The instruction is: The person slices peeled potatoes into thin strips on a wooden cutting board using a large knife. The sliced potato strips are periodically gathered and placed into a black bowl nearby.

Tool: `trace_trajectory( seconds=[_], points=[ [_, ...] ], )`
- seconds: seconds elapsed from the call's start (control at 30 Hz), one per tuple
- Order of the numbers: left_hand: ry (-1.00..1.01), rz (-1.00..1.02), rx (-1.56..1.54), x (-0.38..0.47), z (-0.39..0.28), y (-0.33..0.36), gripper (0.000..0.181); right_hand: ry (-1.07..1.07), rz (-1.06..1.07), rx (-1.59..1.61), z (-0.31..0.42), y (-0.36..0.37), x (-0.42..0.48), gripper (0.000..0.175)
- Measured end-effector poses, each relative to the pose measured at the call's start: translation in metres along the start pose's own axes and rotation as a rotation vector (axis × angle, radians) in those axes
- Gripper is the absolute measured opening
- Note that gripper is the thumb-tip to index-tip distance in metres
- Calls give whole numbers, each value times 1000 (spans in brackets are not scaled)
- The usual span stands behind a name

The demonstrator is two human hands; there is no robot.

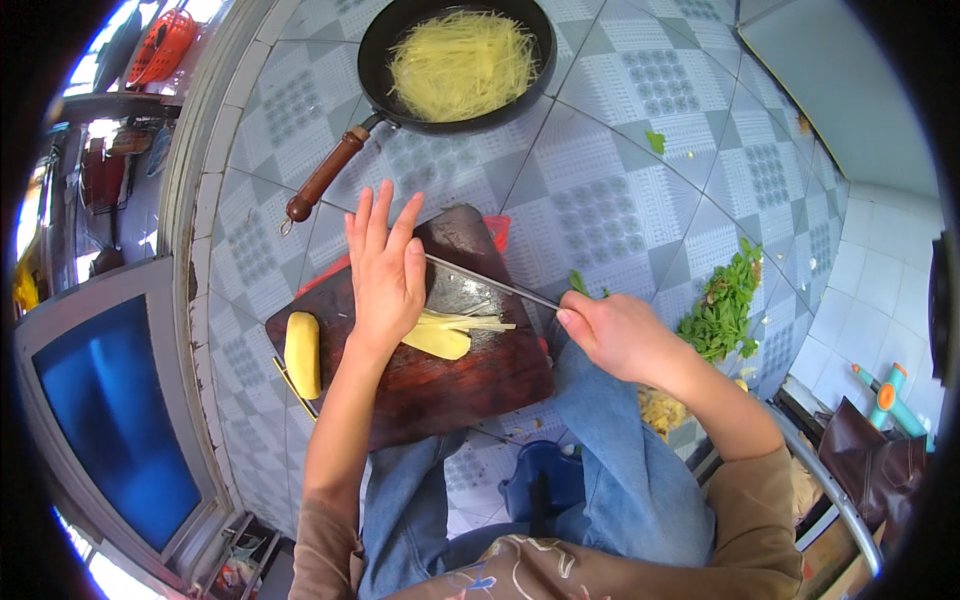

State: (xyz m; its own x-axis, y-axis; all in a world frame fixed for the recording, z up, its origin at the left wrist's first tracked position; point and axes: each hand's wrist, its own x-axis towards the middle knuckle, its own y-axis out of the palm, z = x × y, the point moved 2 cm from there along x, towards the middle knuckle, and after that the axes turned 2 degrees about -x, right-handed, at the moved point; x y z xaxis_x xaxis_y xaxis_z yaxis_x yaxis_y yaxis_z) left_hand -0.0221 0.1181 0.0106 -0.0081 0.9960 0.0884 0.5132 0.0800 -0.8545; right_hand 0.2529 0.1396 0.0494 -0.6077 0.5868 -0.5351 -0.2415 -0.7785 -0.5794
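My right hand (619, 334) is closed round the handle of a knife (491, 283), whose thin edge shows over a dark wooden cutting board (465, 397). My left hand (386, 277) is spread flat, fingers apart, by the knife's far end; whether its palm touches anything is hidden. Right of my left wrist, a cut piece of peeled potato (442, 341) lies on the board with pale strips (480, 322) beside it. A whole peeled potato (302, 355) rests at the board's left edge. Beyond the board, a black frying pan (367, 82) with a wooden handle holds fine pale-yellow shreds (465, 67).
The board stands over something red on a patterned tile floor (600, 217). Leafy greens (724, 307) and peelings (660, 412) lie to the right. A blue plastic object (540, 480) is between my legs. A metal-framed door (112, 412) stands at left, a brown leather bag (870, 465) at right.
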Motion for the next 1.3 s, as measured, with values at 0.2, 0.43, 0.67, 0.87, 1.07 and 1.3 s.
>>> trace_trajectory(
  seconds=[0.2,0.43,0.67,0.87,1.07,1.3],
  points=[
    [-129,-398,-255,-21,2,-17,40,132,214,514,-22,7,5,36],
    [-431,-334,-630,-32,0,-24,28,269,368,1042,-15,8,3,45],
    [-153,-80,-46,-8,-21,-5,51,241,234,1119,-28,9,-4,51],
    [-252,80,-190,16,10,-8,32,264,116,1112,-28,11,-6,54],
    [-457,131,-560,32,33,-14,11,221,91,1117,-35,13,-9,51],
    [-338,-109,-570,90,35,-42,19,277,-55,1153,-48,10,-14,54]
  ],
)
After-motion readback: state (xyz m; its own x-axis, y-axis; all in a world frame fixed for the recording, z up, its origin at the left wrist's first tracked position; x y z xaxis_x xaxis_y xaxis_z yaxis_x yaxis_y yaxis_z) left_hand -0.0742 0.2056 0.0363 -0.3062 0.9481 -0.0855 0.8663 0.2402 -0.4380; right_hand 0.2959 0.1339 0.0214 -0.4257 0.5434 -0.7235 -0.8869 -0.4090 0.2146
